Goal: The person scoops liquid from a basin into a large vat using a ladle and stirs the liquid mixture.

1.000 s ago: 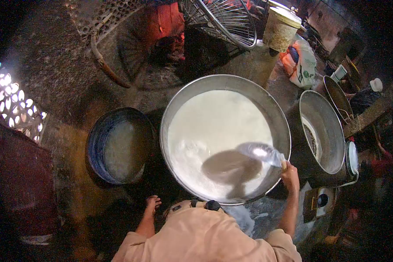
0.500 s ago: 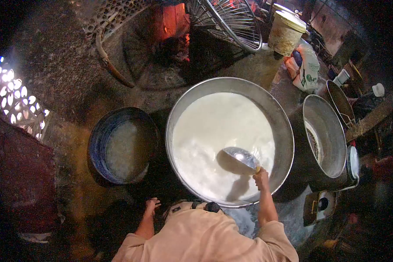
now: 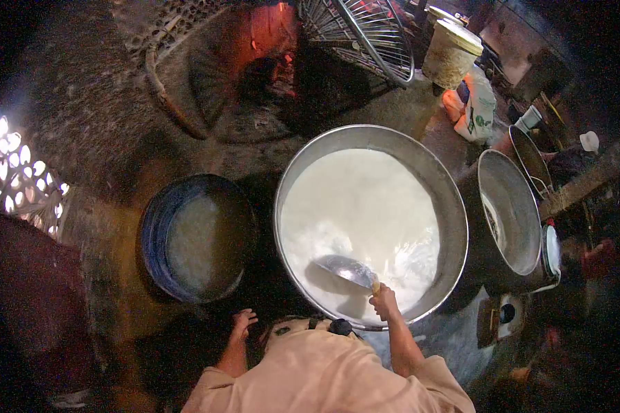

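A wide metal pan holds white, milk-like liquid. My right hand is closed around the short handle of a metal ladle, over the near part of the pan. The ladle's bowl points left and lies at or just above the liquid; which of the two I cannot tell. Left of the pan's near rim, my left hand hangs with fingers apart and nothing in it. Beyond that hand stands a dark blue round tub with cloudy contents.
To the right stands a deep metal pot, with a lidded container beside it. Behind are a wire basket, a stained bucket and a plastic bag. A curved pole lies at the back left.
My right hand has carried the ladle leftward and toward me across the pan. The liquid shows fresh ripples on the right. My left hand has barely moved, and the view has shifted slightly.
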A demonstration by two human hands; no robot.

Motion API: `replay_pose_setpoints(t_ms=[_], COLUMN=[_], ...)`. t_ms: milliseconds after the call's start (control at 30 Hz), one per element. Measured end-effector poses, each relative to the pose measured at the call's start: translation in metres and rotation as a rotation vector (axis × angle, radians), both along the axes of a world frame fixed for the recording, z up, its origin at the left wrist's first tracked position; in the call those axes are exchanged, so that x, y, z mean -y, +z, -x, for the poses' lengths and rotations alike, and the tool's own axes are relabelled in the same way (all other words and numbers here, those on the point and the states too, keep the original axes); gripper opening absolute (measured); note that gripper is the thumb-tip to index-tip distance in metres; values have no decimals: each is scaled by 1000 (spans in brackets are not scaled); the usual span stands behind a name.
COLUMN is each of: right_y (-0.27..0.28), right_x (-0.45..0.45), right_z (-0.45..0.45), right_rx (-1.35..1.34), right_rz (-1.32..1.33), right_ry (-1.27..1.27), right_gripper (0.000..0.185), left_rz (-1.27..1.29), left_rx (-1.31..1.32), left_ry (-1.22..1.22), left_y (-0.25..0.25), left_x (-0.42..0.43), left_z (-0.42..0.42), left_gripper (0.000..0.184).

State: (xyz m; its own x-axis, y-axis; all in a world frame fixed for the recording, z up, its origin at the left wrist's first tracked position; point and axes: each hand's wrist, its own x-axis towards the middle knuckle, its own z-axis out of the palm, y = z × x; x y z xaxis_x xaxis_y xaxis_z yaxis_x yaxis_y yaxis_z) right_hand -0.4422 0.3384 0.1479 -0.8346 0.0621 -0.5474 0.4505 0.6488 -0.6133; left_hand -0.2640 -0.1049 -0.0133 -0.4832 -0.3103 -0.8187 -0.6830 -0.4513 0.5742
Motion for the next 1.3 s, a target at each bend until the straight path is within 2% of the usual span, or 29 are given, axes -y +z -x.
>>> replay_pose_setpoints(t_ms=[167, 233, 333, 433, 500, 533, 567, 633, 700, 733, 800, 833, 900, 933, 1033, 1133, 1233, 1300], right_y=[50, 70, 112, 154, 159, 127, 87, 67, 51, 41, 39, 35, 25, 18, -9, -32, -32, -46], right_x=[23, 24, 25, 44, 70, 72, 72, 87, 92, 89, 85, 81, 66, 58, 28, -6, -36, -66], right_z=[-1, 12, 44, 85, 112, 129, 148, 172, 183, 183, 177, 169, 150, 143, 121, 101, 75, 60], right_rx=[59, 103, 67, -53, -252, -521, -791, -594, -444, -389, -312, -356, -444, -413, -342, -304, -263, -278], right_rz=[-45, -65, -37, -96, -80, -146, -212, -346, -406, -401, -420, -454, -522, -515, -536, -605, -628, -672], right_ry=[56, 63, 153, 215, 251, 324, 393, 351, 343, 354, 413, 470, 579, 554, 548, 644, 659, 681], right_gripper=[38, 51, 53, 51, 49, 47, 46, 40, 35, 32, 25, 24, 24, 24, 25, 26, 26, 27], left_rz=[-57, -47, -95, -66, -148, -101, -46, 36, 169, 135, 72, 39, -15, -41, 140, 141, 9, -20], left_rx=[18, 73, 35, -277, -638, -832, -897, -1115, -407, -95, -107, -110, -108, -108, -221, -756, -138, -49], left_ry=[9, 4, 56, 93, 74, 65, 63, 10, 68, 100, 108, 110, 186, 223, 143, 67, 111, 86], left_y=[-7, 4, -1, -25, -72, -104, -103, -96, -88, -99, -102, -101, -87, -85, -95, -107, -77, -42], left_x=[12, 14, 25, 32, 46, 46, 45, 44, 39, 38, 39, 39, 36, 35, 37, 38, 26, 13], left_z=[13, 16, 11, -19, -41, -50, -48, -44, -51, -61, -74, -81, -82, -82, -78, -65, -35, -19], left_gripper=[43, 45, 42, 41, 37, 35, 34, 31, 29, 28, 35, 39, 29, 26, 26, 29, 31, 33])
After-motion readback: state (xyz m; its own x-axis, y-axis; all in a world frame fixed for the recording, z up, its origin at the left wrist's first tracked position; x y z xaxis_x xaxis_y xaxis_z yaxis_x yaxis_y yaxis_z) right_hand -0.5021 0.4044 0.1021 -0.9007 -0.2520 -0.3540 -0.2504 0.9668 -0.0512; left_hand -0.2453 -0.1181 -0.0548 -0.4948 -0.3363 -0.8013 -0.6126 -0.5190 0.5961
